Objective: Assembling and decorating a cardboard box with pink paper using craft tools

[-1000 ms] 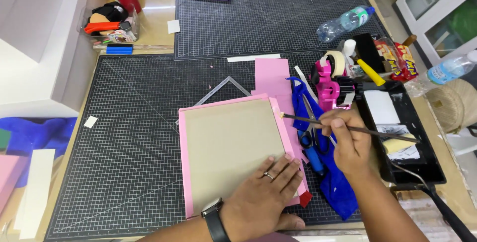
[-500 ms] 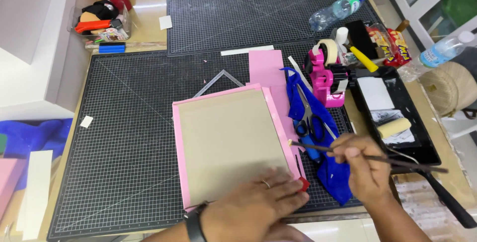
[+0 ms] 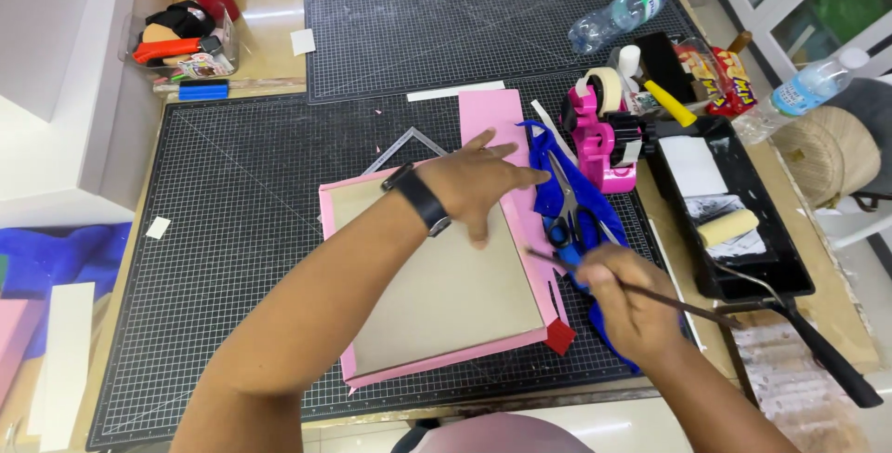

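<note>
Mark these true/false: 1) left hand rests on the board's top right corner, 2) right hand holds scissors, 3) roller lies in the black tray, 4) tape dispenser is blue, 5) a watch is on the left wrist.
1) Left hand rests on the top right corner of the board: true.
2) Right hand holds scissors: false. It holds a thin brush; the scissors lie on the blue fabric.
3) Roller lies in the black tray: true.
4) Tape dispenser is blue: false, it is pink.
5) Watch on the left wrist: true.
</note>
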